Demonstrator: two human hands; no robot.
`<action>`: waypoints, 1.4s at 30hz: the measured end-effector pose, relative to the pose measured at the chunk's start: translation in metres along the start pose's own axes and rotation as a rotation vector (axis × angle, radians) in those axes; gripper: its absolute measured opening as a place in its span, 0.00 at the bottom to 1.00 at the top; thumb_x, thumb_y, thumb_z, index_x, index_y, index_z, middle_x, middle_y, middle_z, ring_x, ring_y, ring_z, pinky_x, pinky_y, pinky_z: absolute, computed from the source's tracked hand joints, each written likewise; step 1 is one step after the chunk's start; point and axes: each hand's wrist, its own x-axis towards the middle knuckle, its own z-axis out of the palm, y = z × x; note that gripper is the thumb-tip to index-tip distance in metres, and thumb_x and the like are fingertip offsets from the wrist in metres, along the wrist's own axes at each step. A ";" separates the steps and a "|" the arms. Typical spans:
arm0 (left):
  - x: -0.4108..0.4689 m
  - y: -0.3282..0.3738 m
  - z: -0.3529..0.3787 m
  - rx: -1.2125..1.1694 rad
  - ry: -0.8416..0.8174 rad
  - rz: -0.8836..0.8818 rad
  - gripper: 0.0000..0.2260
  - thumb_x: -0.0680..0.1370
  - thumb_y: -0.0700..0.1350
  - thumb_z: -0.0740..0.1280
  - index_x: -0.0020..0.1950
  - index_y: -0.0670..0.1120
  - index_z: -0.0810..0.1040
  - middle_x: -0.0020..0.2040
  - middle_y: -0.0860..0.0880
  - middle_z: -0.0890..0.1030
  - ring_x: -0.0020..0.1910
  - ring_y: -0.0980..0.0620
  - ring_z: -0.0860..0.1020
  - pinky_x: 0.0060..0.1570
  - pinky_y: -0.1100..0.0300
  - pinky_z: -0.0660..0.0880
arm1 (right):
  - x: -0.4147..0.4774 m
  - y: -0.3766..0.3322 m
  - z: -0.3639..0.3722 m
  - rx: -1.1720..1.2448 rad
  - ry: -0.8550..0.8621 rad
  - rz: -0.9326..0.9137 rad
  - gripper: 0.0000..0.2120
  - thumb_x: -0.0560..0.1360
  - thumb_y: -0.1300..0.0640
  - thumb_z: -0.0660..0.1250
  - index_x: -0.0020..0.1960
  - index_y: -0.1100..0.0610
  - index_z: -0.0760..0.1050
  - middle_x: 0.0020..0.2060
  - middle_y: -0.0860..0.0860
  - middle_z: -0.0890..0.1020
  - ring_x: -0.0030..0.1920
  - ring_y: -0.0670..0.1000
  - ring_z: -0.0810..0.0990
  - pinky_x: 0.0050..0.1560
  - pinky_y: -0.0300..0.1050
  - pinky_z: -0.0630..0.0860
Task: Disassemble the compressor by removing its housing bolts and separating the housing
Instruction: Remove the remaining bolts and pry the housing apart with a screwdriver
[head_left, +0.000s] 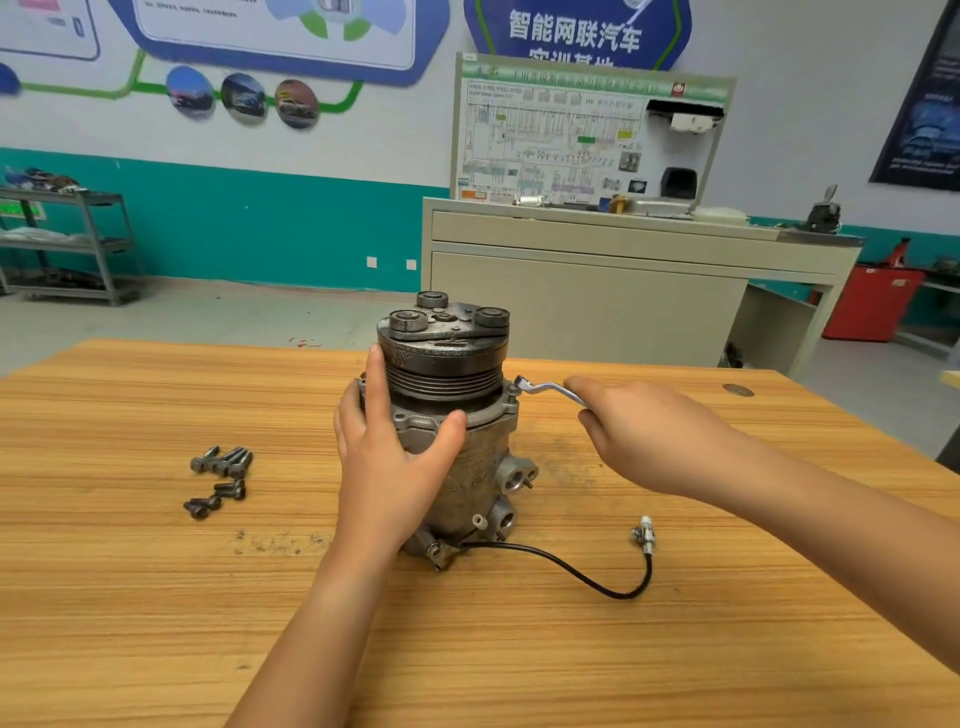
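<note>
The grey metal compressor (470, 467) stands upright on the wooden table (156, 597), its dark grooved pulley (444, 366) on top. My left hand (387, 457) wraps the upper housing from the near left, index finger up against the pulley and thumb across the flange. My right hand (649, 431) grips the handle of a silver offset wrench (545, 391). The wrench's ring end sits on a bolt (511, 397) at the right edge of the flange. Several removed bolts (221, 478) lie loose on the table to the left.
A black cable (576, 571) runs from the compressor base to a white connector (644, 535) on the right. Beyond the table stand a beige training cabinet (597, 291), a metal shelf rack (67, 244) at far left and a red cabinet (872, 301) at right.
</note>
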 end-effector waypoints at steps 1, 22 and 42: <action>0.000 0.000 0.000 0.000 -0.002 0.001 0.40 0.71 0.59 0.66 0.75 0.63 0.44 0.76 0.49 0.54 0.75 0.50 0.51 0.69 0.51 0.55 | 0.001 -0.003 -0.002 -0.026 -0.016 0.003 0.14 0.80 0.55 0.51 0.64 0.53 0.64 0.31 0.47 0.69 0.31 0.48 0.68 0.26 0.43 0.60; -0.001 0.000 0.003 -0.042 0.031 -0.005 0.40 0.70 0.58 0.66 0.75 0.62 0.46 0.75 0.49 0.54 0.75 0.50 0.52 0.68 0.52 0.56 | 0.016 -0.011 -0.034 -0.649 -0.126 -0.241 0.10 0.79 0.64 0.47 0.56 0.62 0.64 0.27 0.51 0.64 0.25 0.50 0.63 0.23 0.42 0.57; -0.001 -0.002 0.005 -0.053 0.085 0.006 0.41 0.71 0.55 0.69 0.76 0.58 0.45 0.75 0.50 0.55 0.74 0.51 0.54 0.67 0.54 0.56 | 0.018 -0.003 -0.014 0.699 0.686 -0.100 0.18 0.80 0.59 0.55 0.70 0.56 0.64 0.29 0.44 0.71 0.30 0.48 0.72 0.31 0.47 0.70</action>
